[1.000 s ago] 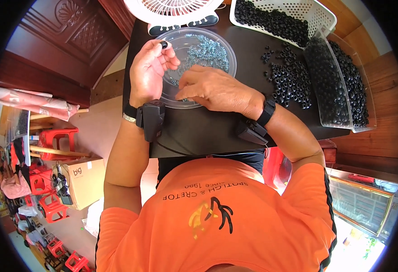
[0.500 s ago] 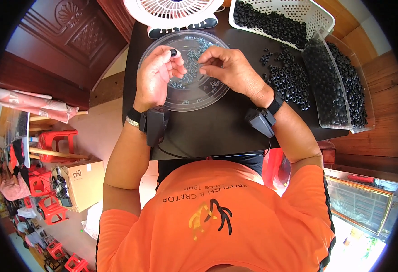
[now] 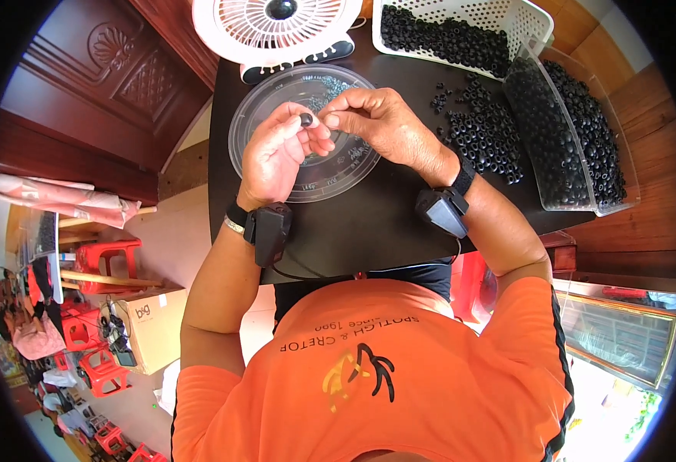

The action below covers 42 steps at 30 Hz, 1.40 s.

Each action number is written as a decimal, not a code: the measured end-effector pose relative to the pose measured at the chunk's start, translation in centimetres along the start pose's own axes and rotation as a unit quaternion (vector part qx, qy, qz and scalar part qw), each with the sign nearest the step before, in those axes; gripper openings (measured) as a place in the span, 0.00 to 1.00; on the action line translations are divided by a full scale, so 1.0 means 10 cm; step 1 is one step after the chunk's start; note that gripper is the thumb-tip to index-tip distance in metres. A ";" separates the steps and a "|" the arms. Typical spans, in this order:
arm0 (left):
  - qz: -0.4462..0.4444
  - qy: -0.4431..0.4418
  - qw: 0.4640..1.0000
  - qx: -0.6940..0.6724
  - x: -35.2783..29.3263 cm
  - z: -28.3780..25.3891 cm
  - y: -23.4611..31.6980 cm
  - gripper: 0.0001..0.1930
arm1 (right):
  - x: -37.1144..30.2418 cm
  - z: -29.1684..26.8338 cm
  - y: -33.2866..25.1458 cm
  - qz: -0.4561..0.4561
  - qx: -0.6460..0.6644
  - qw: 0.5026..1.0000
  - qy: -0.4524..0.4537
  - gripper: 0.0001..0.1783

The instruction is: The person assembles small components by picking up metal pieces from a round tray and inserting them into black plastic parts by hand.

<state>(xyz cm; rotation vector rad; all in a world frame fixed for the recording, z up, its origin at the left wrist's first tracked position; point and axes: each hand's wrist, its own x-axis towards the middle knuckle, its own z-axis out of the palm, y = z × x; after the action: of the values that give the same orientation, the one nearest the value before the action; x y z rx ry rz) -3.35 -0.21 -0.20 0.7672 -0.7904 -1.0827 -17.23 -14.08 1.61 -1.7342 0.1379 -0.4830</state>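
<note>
Left hand [image 3: 280,150] pinching small black ring [image 3: 306,119] at fingertips, held above clear dish [image 3: 255,115] on worktop [image 3: 369,223]. Right hand [image 3: 376,123] just right of ring, fingertips closed and almost touching it; contents not discernible.

A: Hands status?
B: I see the left hand [image 3: 280,154] raised, palm toward me, thumb and forefinger pinched together. Right hand [image 3: 376,123] is just beside it, fingers curled, fingertips [image 3: 330,119] nearly meeting the left's.
A: Forearms?
B: Both come up from the lower edge, elbows bent, wrists angled inward.
</note>
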 end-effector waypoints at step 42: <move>-0.019 -0.012 1.000 -0.006 0.01 -0.01 -0.09 0.13 | -0.07 -0.04 -0.18 -0.084 -0.119 0.989 0.013 0.04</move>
<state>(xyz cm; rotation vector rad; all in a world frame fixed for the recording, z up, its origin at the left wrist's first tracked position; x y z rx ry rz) -3.64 -0.56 -0.98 0.7631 -0.7922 -1.1315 -18.30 -13.82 3.24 -1.9843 0.0716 -0.6334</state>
